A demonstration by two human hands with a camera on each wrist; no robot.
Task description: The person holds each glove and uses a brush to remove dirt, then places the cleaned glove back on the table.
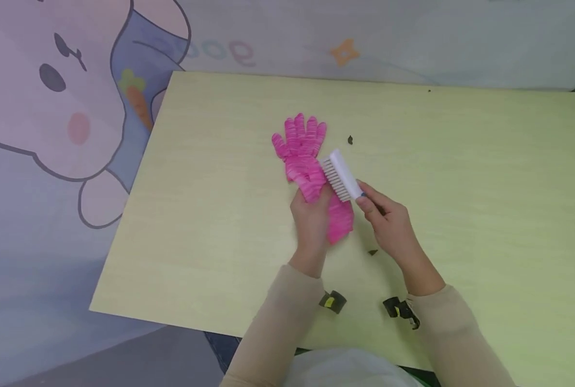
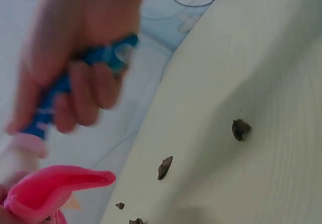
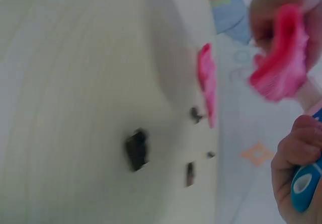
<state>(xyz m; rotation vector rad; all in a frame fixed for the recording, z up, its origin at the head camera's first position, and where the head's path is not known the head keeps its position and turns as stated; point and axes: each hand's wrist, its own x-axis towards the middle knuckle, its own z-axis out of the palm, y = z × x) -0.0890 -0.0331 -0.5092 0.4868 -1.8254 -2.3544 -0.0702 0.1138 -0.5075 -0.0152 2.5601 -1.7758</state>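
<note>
My left hand (image 1: 311, 220) grips a bunched pink knit glove (image 1: 340, 220), its cuff hanging to the right of the fingers. A second pink glove (image 1: 299, 137) lies on the table just beyond, fingers spread away from me, partly covered by the held one. In my right hand (image 1: 394, 226) is a scrub brush (image 1: 343, 174) with a white head and pale bristles facing the held glove, right at its edge. Its blue handle (image 2: 60, 90) shows in the left wrist view, with fingers curled round it. The held glove (image 3: 284, 58) hangs above the table in the right wrist view.
On the pale yellow table (image 1: 210, 215) lie small dark scraps, one (image 1: 350, 140) beyond the brush and another (image 1: 373, 252) below the right hand. Black pieces with yellow marks (image 1: 333, 302) show by the sleeves. A cartoon-printed wall covering (image 1: 389, 43) stands behind.
</note>
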